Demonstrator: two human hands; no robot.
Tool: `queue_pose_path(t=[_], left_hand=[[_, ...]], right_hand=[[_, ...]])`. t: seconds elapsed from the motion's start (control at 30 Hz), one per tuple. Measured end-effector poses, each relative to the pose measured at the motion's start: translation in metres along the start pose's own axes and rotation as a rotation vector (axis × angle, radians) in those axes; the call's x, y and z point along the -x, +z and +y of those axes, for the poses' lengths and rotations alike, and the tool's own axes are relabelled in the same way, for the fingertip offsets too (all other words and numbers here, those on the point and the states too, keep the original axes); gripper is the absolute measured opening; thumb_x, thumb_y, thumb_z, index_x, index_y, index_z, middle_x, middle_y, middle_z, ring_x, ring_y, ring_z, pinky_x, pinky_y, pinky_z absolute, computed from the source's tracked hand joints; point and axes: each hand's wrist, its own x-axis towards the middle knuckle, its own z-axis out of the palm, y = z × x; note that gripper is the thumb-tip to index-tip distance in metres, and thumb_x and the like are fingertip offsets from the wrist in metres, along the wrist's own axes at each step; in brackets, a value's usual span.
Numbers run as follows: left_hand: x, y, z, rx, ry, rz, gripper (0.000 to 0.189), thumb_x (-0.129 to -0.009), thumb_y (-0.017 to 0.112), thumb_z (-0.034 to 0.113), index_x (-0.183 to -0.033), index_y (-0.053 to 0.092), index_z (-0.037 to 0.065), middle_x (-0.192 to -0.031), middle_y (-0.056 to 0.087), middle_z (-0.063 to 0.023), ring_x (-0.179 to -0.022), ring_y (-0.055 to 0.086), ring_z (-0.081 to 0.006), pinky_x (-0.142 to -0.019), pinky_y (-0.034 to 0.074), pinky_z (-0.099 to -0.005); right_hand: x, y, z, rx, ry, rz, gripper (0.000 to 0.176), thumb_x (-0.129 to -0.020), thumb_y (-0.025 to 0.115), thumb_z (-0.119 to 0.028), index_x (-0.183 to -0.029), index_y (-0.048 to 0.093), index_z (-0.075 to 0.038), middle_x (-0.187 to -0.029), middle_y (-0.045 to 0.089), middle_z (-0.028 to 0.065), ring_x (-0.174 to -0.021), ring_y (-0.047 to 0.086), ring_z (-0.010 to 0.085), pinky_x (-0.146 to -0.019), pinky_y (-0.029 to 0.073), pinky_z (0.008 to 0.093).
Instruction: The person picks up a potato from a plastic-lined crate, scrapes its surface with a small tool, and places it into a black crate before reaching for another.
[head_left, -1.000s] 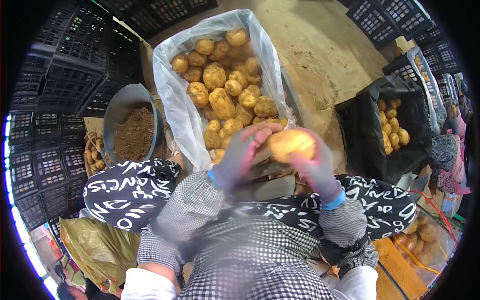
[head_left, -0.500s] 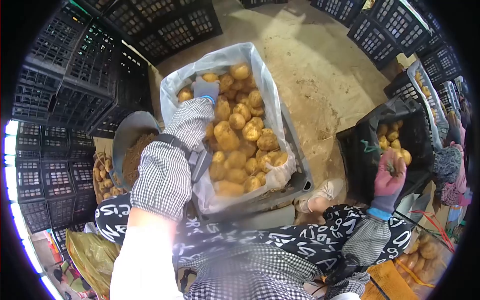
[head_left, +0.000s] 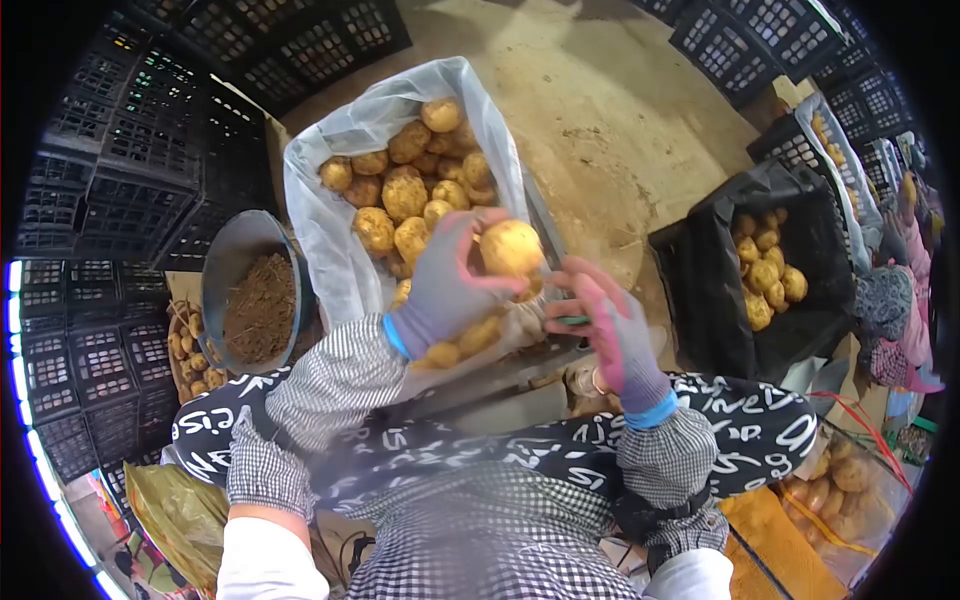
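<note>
My left hand, in a grey and pink work glove, grips a round yellow potato between thumb and fingers. It is above the near part of a crate lined with a white plastic bag and filled with many potatoes. Close to the held potato, on its right, my right hand has its gloved fingers curled. A small green piece shows between them; I cannot tell what it belongs to.
A bucket of soil stands left of the crate. At right, a black-lined crate holds several potatoes. Stacked black crates rise at the left. A person is at the far right, and bagged potatoes lie below.
My left hand has come out of the white-lined crate toward me with a potato. My right hand has swung left from the black-lined crate to beside it. The view has shifted slightly.
</note>
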Motion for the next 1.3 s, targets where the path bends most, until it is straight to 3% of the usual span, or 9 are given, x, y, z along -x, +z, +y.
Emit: queue_pose_path(t=[0.23, 0.37, 0.43, 0.5, 0.67, 0.77, 0.87, 1.13, 1.3], left_hand=[[0.038, -0.002, 0.053, 0.152, -0.011, -0.133, 0.074, -0.070, 0.086, 0.020, -0.136, 0.056, 0.004, -0.119, 0.052, -0.0110, -0.112, 0.056, -0.0227, -0.100, 0.045, -0.0319], [0.063, 0.005, 0.039, 0.478, -0.109, -0.116, 0.068, -0.078, 0.081, 0.009, -0.139, 0.052, 0.003, -0.129, 0.051, -0.0100, -0.122, 0.052, -0.0205, -0.104, 0.043, -0.0314], [0.079, 0.010, 0.039, 0.849, -0.321, -0.146, 0.065, -0.080, 0.078, 0.004, -0.140, 0.052, 0.003, -0.134, 0.049, -0.0096, -0.126, 0.050, -0.0195, -0.106, 0.042, -0.0315], [0.091, 0.015, 0.034, 1.039, -0.423, -0.153, 0.064, -0.081, 0.076, 0.001, -0.140, 0.051, 0.003, -0.138, 0.048, -0.0095, -0.128, 0.049, -0.0189, -0.107, 0.041, -0.0317], [0.101, 0.022, 0.020, 0.902, -0.363, -0.142, 0.069, -0.079, 0.076, -0.003, -0.142, 0.048, 0.001, -0.144, 0.044, -0.0096, -0.131, 0.046, -0.0191, -0.110, 0.040, -0.0330], [0.090, 0.016, 0.023, 0.667, -0.051, -0.098, 0.070, -0.077, 0.077, -0.003, -0.141, 0.048, -0.001, -0.144, 0.043, -0.0096, -0.133, 0.046, -0.0199, -0.112, 0.038, -0.0342], [0.086, 0.009, 0.036, 0.922, -0.194, -0.093, 0.068, -0.077, 0.078, -0.001, -0.139, 0.050, -0.001, -0.144, 0.044, -0.0104, -0.133, 0.046, -0.0207, -0.113, 0.037, -0.0352], [0.081, -0.012, 0.021, 0.765, -0.072, -0.195, 0.066, -0.081, 0.077, 0.009, -0.140, 0.049, -0.001, -0.143, 0.049, -0.0131, -0.131, 0.048, -0.0221, -0.111, 0.038, -0.0357], [0.080, -0.004, 0.026, 0.564, -0.086, -0.100, 0.060, -0.085, 0.077, 0.023, -0.135, 0.055, -0.001, -0.142, 0.051, -0.0152, -0.131, 0.049, -0.0246, -0.109, 0.039, -0.0368]], right_hand=[[0.018, 0.013, -0.002, -0.322, 0.191, -0.214, 0.057, -0.104, 0.049, -0.040, -0.143, 0.043, 0.000, -0.127, 0.060, 0.0104, -0.109, 0.062, 0.0170, -0.087, 0.055, 0.0310], [0.024, 0.023, -0.006, 0.080, -0.165, -0.032, 0.043, -0.098, 0.063, -0.028, -0.130, 0.059, 0.001, -0.118, 0.064, 0.0092, -0.100, 0.063, 0.0147, -0.082, 0.055, 0.0276], [0.023, 0.021, 0.009, 0.355, -0.435, 0.056, 0.035, -0.095, 0.068, -0.022, -0.120, 0.066, 0.002, -0.114, 0.066, 0.0093, -0.095, 0.064, 0.0136, -0.080, 0.055, 0.0261], [0.027, 0.022, 0.016, 0.211, -0.317, 0.034, 0.030, -0.094, 0.068, -0.020, -0.115, 0.069, 0.002, -0.115, 0.065, 0.0101, -0.096, 0.064, 0.0146, -0.083, 0.054, 0.0266], [0.030, 0.028, 0.015, 0.056, -0.059, 0.034, 0.049, -0.093, 0.070, -0.025, -0.131, 0.058, 0.003, -0.125, 0.061, 0.0112, -0.110, 0.060, 0.0171, -0.092, 0.051, 0.0293], [0.027, 0.032, 0.019, -0.098, -0.006, -0.064, 0.067, -0.091, 0.072, -0.029, -0.142, 0.044, 0.004, -0.131, 0.057, 0.0104, -0.117, 0.057, 0.0174, -0.099, 0.047, 0.0305], [0.026, 0.030, 0.018, -0.122, -0.014, -0.229, 0.080, -0.089, 0.075, -0.031, -0.149, 0.034, 0.004, -0.135, 0.054, 0.0098, -0.121, 0.054, 0.0173, -0.104, 0.043, 0.0314], [0.022, 0.035, 0.016, -0.210, -0.016, -0.310, 0.087, -0.085, 0.080, -0.027, -0.151, 0.031, 0.002, -0.141, 0.049, 0.0084, -0.130, 0.049, 0.0192, -0.108, 0.040, 0.0328], [0.016, 0.038, 0.031, 0.373, -0.343, -0.180, 0.076, -0.083, 0.077, -0.016, -0.147, 0.040, 0.000, -0.142, 0.051, 0.0131, -0.132, 0.049, 0.0235, -0.109, 0.040, 0.0347]])
